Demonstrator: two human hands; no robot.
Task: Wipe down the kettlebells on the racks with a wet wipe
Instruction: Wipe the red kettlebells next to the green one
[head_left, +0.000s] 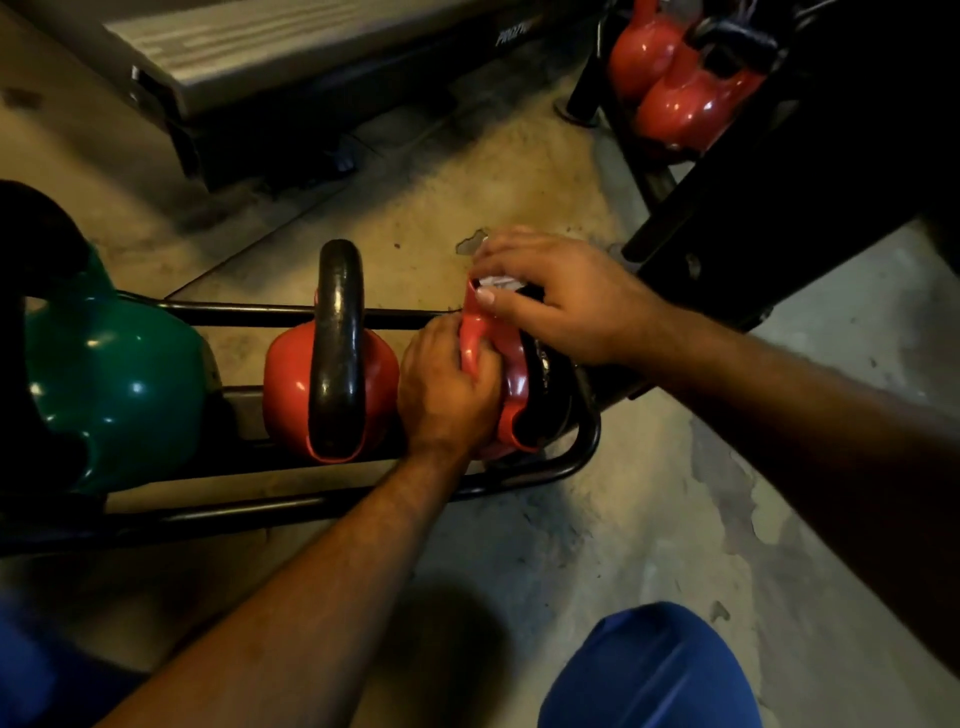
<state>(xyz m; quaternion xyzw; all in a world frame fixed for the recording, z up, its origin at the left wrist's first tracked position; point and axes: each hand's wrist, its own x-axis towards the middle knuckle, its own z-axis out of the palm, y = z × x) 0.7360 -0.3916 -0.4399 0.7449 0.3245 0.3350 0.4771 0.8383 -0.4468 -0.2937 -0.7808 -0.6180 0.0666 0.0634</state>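
A low black rack (576, 457) holds a green kettlebell (119, 384), a red kettlebell (283, 384) with a black handle, and a tilted red kettlebell (511, 374) at the right end. My left hand (447, 389) grips that tilted kettlebell from its left side, fingers curled over its red edge. My right hand (561, 296) holds a crumpled white wet wipe (498, 283) against the top of the same kettlebell. Most of the wipe is hidden under my fingers.
A second black rack (727, 218) at the upper right carries two more red kettlebells (685, 109). A treadmill deck (291, 57) lies across the back. Worn concrete floor (649, 519) spreads between them. My blue-clad knee (654, 670) is at the bottom.
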